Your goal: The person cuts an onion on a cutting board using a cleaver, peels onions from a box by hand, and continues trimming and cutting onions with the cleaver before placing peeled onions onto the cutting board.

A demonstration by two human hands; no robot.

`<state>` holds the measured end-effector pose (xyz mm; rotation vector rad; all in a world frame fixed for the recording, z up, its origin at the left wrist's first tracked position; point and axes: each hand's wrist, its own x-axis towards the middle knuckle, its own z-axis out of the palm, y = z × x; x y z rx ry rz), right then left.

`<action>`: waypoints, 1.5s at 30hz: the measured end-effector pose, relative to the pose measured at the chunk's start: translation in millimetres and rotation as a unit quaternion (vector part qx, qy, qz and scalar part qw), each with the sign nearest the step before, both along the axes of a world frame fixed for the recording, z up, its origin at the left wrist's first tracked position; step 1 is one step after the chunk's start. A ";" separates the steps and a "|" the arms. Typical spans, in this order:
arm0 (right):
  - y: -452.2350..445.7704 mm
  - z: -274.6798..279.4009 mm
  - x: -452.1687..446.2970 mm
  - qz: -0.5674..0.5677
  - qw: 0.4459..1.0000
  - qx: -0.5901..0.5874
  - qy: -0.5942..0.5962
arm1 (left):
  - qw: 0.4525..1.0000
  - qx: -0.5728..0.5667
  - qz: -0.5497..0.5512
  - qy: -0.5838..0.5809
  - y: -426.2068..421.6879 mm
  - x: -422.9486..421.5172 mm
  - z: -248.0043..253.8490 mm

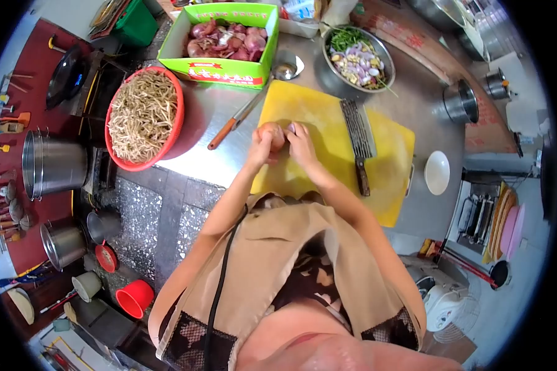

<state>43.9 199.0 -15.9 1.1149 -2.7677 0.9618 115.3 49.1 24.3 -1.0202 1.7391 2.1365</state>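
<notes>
Over the left part of a yellow cutting board (pixel 319 102), my left hand (pixel 261 147) has its fingers wrapped round a brownish round onion (pixel 271 131). My right hand (pixel 300 145) is closed beside it, pinching something small and purplish at the fingertips, too small to name. A cleaver (pixel 357 133) with a dark handle lies on the board to the right of my hands, its handle toward me. To the left of the board, a ladle (pixel 229 127) with an orange-brown handle rests on the metal table.
A green box (pixel 223 69) of red onions stands at the back left, beside a red basket (pixel 178 114) of pale strips. A steel bowl (pixel 387 59) of chopped vegetables sits behind the board. A white bowl (pixel 437 172) lies right, and a steel pot (pixel 460 102) stands farther back.
</notes>
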 end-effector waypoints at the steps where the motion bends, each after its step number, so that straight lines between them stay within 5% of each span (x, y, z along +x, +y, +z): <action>1: 1.2 2.6 1.5 0.006 1.000 -0.001 0.004 | 1.000 0.016 0.014 0.006 -0.1 1.7 4.3; 2: 2.8 5.6 2.0 0.002 1.000 -0.024 0.000 | 1.000 0.015 0.021 0.011 -5.6 4.8 -0.2; 4: 4.1 5.6 0.2 -0.006 0.998 -0.048 0.047 | 0.947 0.315 0.041 0.052 -19.0 9.8 -10.4; 8: 11.0 5.4 -1.2 -0.030 0.988 0.022 0.149 | 0.949 0.296 0.057 0.097 -34.4 19.4 17.3; 16: 38.3 3.4 -57.8 -0.148 0.977 0.083 0.129 | 0.989 0.123 -0.011 0.084 -44.4 -13.7 29.1; 19: 22.5 12.3 -91.7 -0.316 0.937 -0.142 -0.049 | 0.988 0.116 -0.032 0.092 -41.6 -30.8 23.3; 24: -86.0 162.1 -118.0 -0.134 0.951 -0.276 0.045 | 0.985 0.147 -0.021 0.085 -35.8 -39.5 19.0; 29: -171.1 218.8 -150.9 -0.056 0.905 -0.326 0.268 | 0.982 0.143 0.016 0.126 -43.9 -34.6 35.6; 32: -199.2 218.1 -175.2 -0.003 0.923 -0.317 0.218 | 0.982 0.106 0.064 0.142 -59.3 -33.1 50.2; 35: -202.5 203.5 -178.1 -0.072 0.969 -0.154 0.179 | 0.982 0.037 0.076 0.171 -72.5 -37.7 61.1; 38: -172.9 197.1 -161.4 0.008 0.985 -0.174 0.015 | 0.970 0.024 0.081 0.227 -82.8 -43.2 70.7; 39: -161.7 183.1 -156.3 0.023 0.980 -0.185 0.066 | 0.961 0.008 0.082 0.265 -85.1 -45.3 75.1; 40: -151.7 172.7 -147.7 0.006 0.985 -0.160 -0.066 | 0.945 -0.068 0.103 0.303 -89.2 -54.3 66.2; 41: -141.7 163.0 -139.4 -0.012 0.971 -0.133 -0.197 | 0.946 -0.064 0.102 0.301 -94.6 -60.2 57.4; 43: -137.8 160.6 -120.3 0.025 0.890 -0.266 -0.369 | 0.831 -0.461 0.082 0.301 -103.2 -72.2 93.5; 45: -144.5 174.1 -112.9 0.033 0.813 -0.307 -0.494 | 0.802 -0.514 0.084 0.292 -110.4 -90.7 112.8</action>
